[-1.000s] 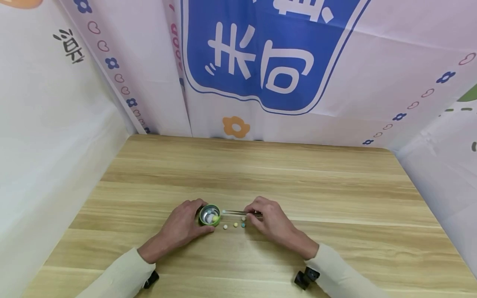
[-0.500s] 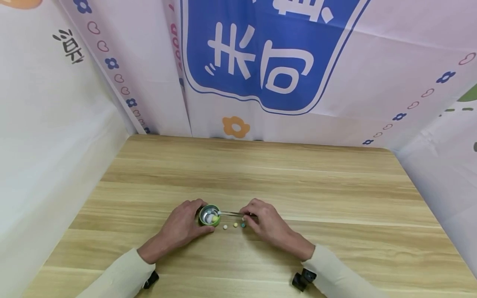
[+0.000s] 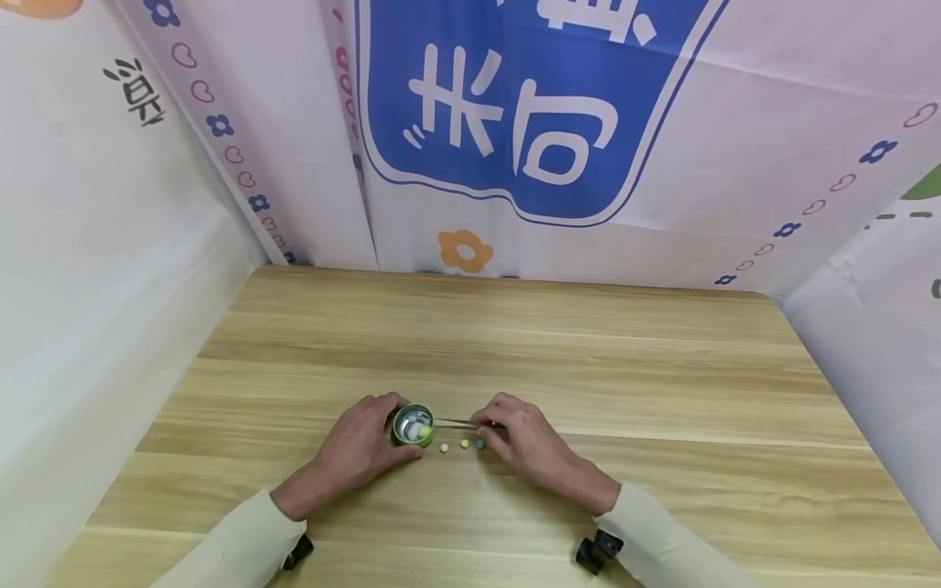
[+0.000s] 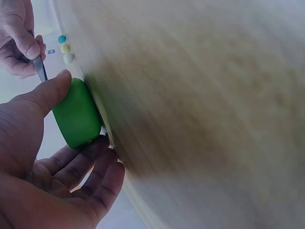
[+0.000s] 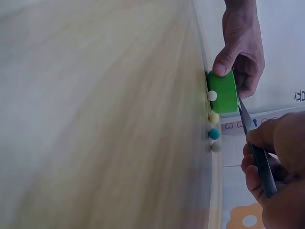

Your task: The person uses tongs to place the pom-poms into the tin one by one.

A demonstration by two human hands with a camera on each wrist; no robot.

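Thumb and fingers of the left hand (image 3: 360,437) curled round a green cup (image 4: 78,114), which sat nearer the left edge of the table (image 3: 588,351) than the right, well apart from the far edge. Yellow and whitish pieces (image 3: 424,431) lay inside. The right hand (image 3: 532,439) pinched tweezers (image 5: 259,162), tips by the rim; whether they held anything was hard to tell. A white ball (image 3: 444,447), a yellow ball (image 3: 465,443) and a teal ball (image 3: 480,444) lay nearby.
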